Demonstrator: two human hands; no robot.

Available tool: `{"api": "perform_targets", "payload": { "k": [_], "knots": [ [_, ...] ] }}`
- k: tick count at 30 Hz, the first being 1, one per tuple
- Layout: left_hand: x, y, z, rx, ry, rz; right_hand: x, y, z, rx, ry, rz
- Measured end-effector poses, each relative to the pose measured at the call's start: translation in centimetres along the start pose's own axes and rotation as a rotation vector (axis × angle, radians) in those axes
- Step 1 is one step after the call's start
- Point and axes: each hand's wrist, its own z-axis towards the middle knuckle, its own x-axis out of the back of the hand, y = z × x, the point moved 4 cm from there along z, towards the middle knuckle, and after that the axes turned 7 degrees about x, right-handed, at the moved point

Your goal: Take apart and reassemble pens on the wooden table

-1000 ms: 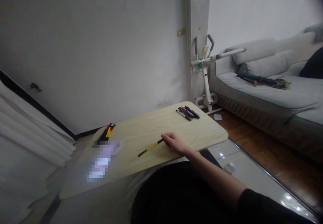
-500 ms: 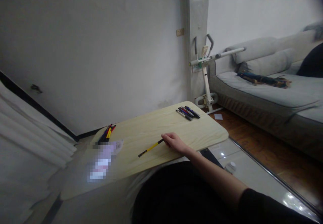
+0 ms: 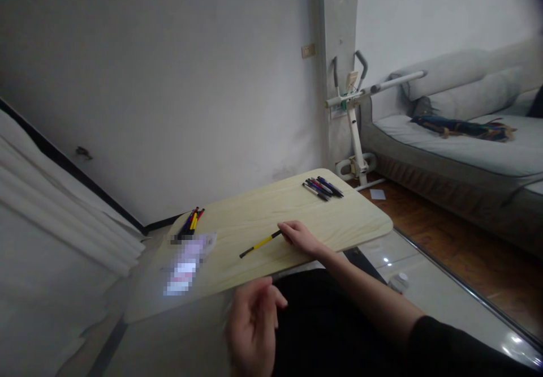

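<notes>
My right hand (image 3: 302, 236) rests on the light wooden table (image 3: 254, 218) and pinches the black end of a yellow and black pen (image 3: 259, 244), which lies flat pointing left. My left hand (image 3: 253, 323) hovers below the table's near edge, fingers loosely curled, with nothing visible in it. A bundle of coloured pens (image 3: 190, 222) lies at the table's far left. Another group of dark pens (image 3: 323, 188) lies at the far right corner.
A blurred-out flat item (image 3: 186, 264) lies on the left part of the table. White bedding (image 3: 51, 241) is at the left. A white exercise machine (image 3: 354, 122) stands by the wall, with a grey sofa (image 3: 458, 150) at the right.
My left hand has come up into view below the table edge. The view has shifted slightly to the left. My right hand stays on the pen.
</notes>
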Motion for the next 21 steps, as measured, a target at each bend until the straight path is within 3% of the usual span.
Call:
{"api": "perform_targets", "payload": {
  "k": [5,10,16,21],
  "knots": [
    [-1.2,-3.6,5.5,0.241,0.072,0.018,0.0,-0.1,0.1,0.009,0.017,0.009],
    [-1.4,-7.1,6.8,0.369,0.012,-0.02,0.3,0.2,0.1,0.014,0.078,0.034],
    [-3.2,-7.8,8.2,0.417,-0.168,-0.025,0.1,0.3,0.3,0.016,0.091,0.049],
    [-3.8,-8.1,9.9,0.472,-0.116,-0.066,-0.9,-0.9,0.0,0.078,0.025,0.028]
  ]
}}
